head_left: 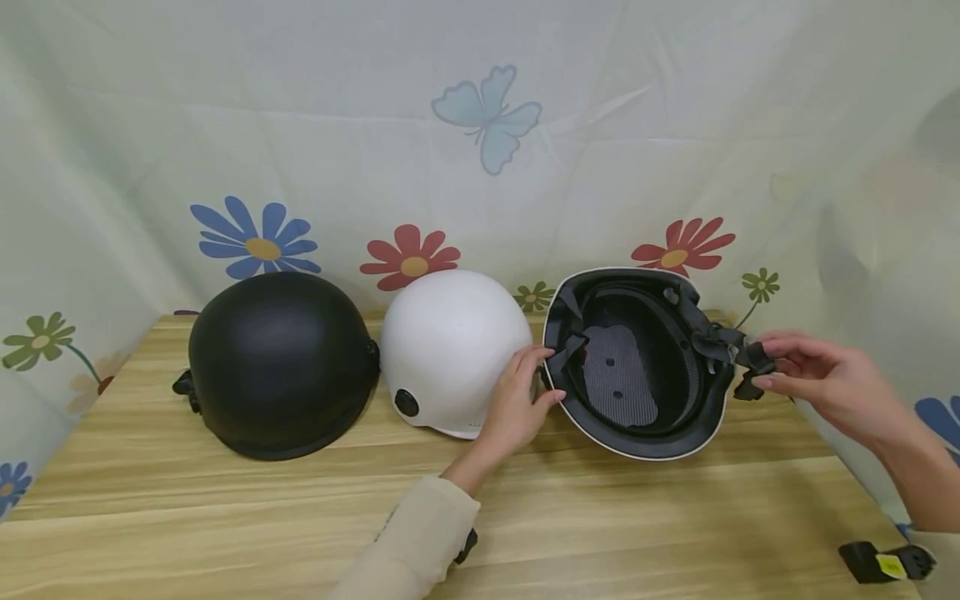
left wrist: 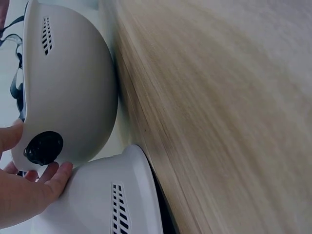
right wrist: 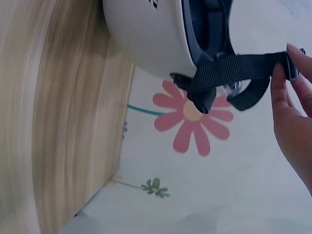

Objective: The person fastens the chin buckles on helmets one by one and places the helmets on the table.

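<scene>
An upturned white helmet lies on the wooden table with its black padded inside facing up. My left hand grips its left rim; in the left wrist view the thumb is at the edge and the fingers reach the outer shell below a round black vent. At the helmet's right side, my right hand pinches the end of the black chin strap near its buckle, holding it out from the rim. A second white helmet sits dome up just left, close against my left fingers.
A black helmet sits dome up at the left, beside the second white one. The wooden table backs onto a hanging cloth printed with flowers and a butterfly. A strapped black device is on my right wrist.
</scene>
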Available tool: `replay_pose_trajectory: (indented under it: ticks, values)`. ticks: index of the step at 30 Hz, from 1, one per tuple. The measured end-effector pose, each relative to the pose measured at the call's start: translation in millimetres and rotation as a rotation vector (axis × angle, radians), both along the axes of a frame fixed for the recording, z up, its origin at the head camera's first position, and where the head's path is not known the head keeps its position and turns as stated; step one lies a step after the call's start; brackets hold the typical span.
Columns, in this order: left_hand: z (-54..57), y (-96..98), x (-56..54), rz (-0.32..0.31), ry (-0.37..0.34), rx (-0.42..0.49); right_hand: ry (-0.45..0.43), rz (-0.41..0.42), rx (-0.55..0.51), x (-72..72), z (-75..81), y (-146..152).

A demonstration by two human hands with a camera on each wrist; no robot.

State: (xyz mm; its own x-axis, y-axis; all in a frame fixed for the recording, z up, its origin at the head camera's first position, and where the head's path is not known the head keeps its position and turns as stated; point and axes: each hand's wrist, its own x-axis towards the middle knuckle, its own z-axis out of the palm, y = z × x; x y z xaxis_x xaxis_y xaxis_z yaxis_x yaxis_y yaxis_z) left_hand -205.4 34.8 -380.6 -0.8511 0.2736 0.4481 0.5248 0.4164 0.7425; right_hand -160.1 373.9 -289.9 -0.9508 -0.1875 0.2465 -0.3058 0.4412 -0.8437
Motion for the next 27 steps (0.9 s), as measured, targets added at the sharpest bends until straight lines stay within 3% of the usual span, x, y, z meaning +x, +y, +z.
replay_pose_trajectory:
  ticks: [3,6,12,27]
  values:
    - [-0.5,0.0,-0.1,0.001,-0.006,0.001,0.032,-0.084,0.147,-1.9,4.0,-10]
    - [-1.2,0.3,-0.5,0.003,0.004,-0.002,0.050,-0.089,0.194,-4.5,5.1,-18]
    - [-1.9,1.0,-0.4,0.003,0.025,-0.002,0.068,0.041,0.185,-11.9,-2.4,-24]
    - [-2.3,0.4,-0.5,0.002,0.024,0.002,0.115,0.049,0.219,-14.8,-5.5,-28]
